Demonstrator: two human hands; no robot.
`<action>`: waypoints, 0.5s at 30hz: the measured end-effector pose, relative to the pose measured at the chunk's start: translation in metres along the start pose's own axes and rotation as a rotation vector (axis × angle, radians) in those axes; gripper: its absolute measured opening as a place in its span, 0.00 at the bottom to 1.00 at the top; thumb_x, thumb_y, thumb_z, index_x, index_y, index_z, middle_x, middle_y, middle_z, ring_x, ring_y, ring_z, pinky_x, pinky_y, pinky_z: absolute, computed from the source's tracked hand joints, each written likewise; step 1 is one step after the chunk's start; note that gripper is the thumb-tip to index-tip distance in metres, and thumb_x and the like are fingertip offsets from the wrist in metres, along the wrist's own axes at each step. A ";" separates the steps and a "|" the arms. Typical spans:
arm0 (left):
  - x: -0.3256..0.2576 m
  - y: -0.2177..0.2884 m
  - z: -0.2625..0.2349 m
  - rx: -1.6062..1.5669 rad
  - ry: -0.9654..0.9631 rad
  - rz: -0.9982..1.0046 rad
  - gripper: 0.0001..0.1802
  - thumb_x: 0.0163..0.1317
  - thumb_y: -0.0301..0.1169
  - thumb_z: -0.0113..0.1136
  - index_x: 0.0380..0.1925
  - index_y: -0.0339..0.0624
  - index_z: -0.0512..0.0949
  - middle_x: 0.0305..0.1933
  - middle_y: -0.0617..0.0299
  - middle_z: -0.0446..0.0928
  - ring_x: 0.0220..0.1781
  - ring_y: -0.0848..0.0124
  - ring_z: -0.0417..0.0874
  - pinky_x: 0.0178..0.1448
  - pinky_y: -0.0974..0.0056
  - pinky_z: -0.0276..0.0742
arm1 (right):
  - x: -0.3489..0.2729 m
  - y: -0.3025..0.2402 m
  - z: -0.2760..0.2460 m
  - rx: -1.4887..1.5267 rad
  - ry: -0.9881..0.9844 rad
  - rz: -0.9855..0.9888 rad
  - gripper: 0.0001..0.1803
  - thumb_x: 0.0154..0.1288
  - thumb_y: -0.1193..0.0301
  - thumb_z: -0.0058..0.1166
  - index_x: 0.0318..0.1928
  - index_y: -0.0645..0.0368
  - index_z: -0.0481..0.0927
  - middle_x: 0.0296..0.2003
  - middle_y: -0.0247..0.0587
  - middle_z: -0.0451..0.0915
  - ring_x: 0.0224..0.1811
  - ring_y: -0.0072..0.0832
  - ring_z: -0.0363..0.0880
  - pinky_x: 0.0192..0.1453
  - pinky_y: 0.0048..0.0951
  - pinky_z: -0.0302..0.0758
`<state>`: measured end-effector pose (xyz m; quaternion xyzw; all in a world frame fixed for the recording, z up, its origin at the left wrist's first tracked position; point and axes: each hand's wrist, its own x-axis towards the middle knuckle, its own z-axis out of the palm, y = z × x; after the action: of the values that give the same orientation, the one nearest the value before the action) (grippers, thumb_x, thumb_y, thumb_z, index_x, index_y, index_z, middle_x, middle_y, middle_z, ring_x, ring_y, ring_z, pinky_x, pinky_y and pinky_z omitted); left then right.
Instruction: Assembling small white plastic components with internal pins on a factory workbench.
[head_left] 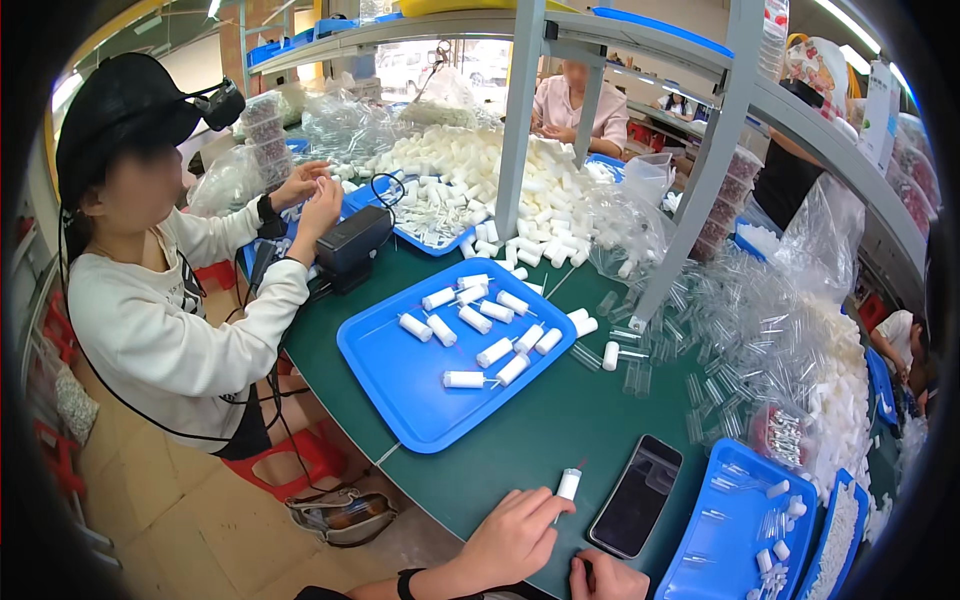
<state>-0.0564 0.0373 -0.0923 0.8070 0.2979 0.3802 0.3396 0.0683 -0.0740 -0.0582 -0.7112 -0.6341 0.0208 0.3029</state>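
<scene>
Small white tube pinched at the table's near edge

The left hand (512,540) pinches a white tube (569,484) by fingertips – just left of the black phone (637,495) (screen dark); the right hand (606,578), below the phone, is curled – grip unclear.

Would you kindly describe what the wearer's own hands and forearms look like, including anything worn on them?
Both hands are bare, without gloves or rings visible. The left hand has a dark band around its wrist, like a watch or wrist strap, with a bare forearm behind it. The right hand shows only partly at the picture's lower edge; no sleeve is visible on it.
</scene>
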 end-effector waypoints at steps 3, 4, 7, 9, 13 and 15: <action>0.000 0.000 -0.001 -0.014 0.010 0.013 0.16 0.50 0.19 0.50 0.41 0.38 0.73 0.35 0.55 0.71 0.35 0.55 0.72 0.42 0.58 0.68 | 0.001 -0.001 -0.001 0.005 -0.002 -0.001 0.04 0.58 0.75 0.57 0.34 0.58 0.77 0.22 0.49 0.75 0.22 0.44 0.75 0.25 0.39 0.70; 0.000 0.001 -0.001 -0.013 0.003 0.005 0.15 0.50 0.19 0.50 0.41 0.37 0.73 0.35 0.55 0.71 0.35 0.56 0.72 0.42 0.58 0.68 | 0.002 -0.001 -0.002 0.002 -0.006 -0.008 0.04 0.58 0.75 0.57 0.35 0.58 0.77 0.22 0.49 0.75 0.22 0.44 0.75 0.25 0.39 0.70; 0.003 0.001 -0.003 -0.025 0.007 0.053 0.15 0.50 0.19 0.50 0.40 0.36 0.73 0.34 0.55 0.71 0.35 0.57 0.73 0.42 0.59 0.67 | 0.002 0.001 -0.001 0.004 0.000 -0.007 0.04 0.59 0.75 0.57 0.35 0.58 0.76 0.22 0.49 0.75 0.22 0.44 0.75 0.25 0.39 0.70; 0.003 0.001 -0.003 -0.019 -0.011 0.042 0.15 0.50 0.19 0.50 0.40 0.35 0.73 0.34 0.55 0.71 0.36 0.57 0.73 0.42 0.59 0.67 | 0.002 0.001 -0.001 0.012 -0.007 -0.001 0.04 0.59 0.75 0.57 0.35 0.58 0.76 0.22 0.49 0.75 0.22 0.44 0.75 0.25 0.39 0.70; 0.006 0.006 -0.006 0.014 -0.069 -0.011 0.14 0.50 0.19 0.50 0.40 0.34 0.73 0.34 0.54 0.71 0.37 0.58 0.74 0.42 0.59 0.67 | 0.003 0.001 -0.002 0.023 -0.005 -0.004 0.04 0.59 0.74 0.56 0.35 0.58 0.76 0.22 0.49 0.75 0.22 0.44 0.75 0.25 0.39 0.70; 0.006 0.007 -0.005 0.017 -0.067 -0.012 0.14 0.50 0.19 0.50 0.40 0.34 0.73 0.34 0.54 0.71 0.37 0.58 0.74 0.42 0.59 0.67 | 0.002 0.002 -0.001 0.027 -0.003 -0.004 0.04 0.59 0.74 0.56 0.35 0.58 0.76 0.22 0.49 0.75 0.22 0.44 0.75 0.25 0.39 0.70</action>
<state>-0.0560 0.0391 -0.0819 0.8205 0.2943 0.3483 0.3448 0.0710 -0.0726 -0.0571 -0.7057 -0.6356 0.0297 0.3117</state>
